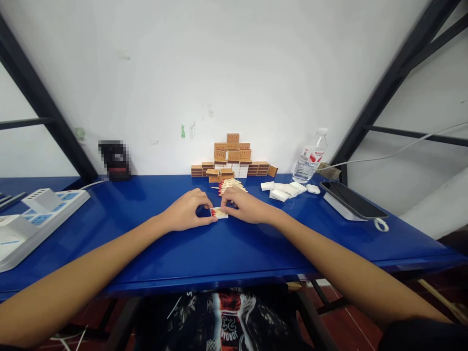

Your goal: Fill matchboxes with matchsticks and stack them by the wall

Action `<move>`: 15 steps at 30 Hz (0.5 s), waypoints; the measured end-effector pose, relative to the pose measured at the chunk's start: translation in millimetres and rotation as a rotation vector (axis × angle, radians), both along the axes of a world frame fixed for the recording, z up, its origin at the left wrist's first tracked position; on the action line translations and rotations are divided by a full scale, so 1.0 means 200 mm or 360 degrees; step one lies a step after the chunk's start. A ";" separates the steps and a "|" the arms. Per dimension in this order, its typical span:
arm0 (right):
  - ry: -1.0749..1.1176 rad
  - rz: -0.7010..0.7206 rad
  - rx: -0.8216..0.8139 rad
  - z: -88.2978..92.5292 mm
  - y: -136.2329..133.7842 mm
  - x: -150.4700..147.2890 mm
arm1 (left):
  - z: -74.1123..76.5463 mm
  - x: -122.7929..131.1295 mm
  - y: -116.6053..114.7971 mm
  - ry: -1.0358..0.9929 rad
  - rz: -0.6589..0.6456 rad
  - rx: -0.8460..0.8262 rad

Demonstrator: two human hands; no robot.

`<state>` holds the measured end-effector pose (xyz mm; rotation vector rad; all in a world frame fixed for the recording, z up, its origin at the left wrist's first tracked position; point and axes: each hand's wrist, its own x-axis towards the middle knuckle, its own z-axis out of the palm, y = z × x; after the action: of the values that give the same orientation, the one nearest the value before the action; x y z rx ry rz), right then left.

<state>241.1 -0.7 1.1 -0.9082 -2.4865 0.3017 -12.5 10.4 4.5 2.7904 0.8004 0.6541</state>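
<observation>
A small white matchbox tray (pixel 222 216) with red-headed matches (pixel 216 212) in it lies on the blue table in front of me. My left hand (pixel 190 209) grips the tray's left end between thumb and fingers. The fingers of my right hand (pixel 248 204) are pinched at the right end of the matches, over the tray; exactly what lies between the fingertips is partly hidden. Just beyond my hands sits a loose pile of matches (pixel 232 184), heads to the left, partly covered by my right hand.
Brown matchboxes (pixel 233 156) are stacked against the wall. To the right are several white trays (pixel 280 195), an earbud case (pixel 313 189), a water bottle (pixel 309 158) and a phone (pixel 353 200) on a white stand. A power strip (pixel 69 204) lies at the left.
</observation>
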 end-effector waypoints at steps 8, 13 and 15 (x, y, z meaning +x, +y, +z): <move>0.0001 -0.0082 -0.0026 -0.03 0.00 -0.02 | 0.00 0.00 0.00 0.0005 0.0006 -0.0002; 0.0053 -0.0111 0.0085 -0.01 0.02 0.02 | 0.00 0.00 0.00 0.0025 0.0010 -0.0008; 0.0064 -0.0175 0.0142 0.01 0.05 0.07 | 0.01 0.00 0.00 0.0032 0.0008 -0.0004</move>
<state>254.3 9.4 2.3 -0.9879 -2.3824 0.1695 -11.9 9.6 5.8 2.7978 0.8119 0.6269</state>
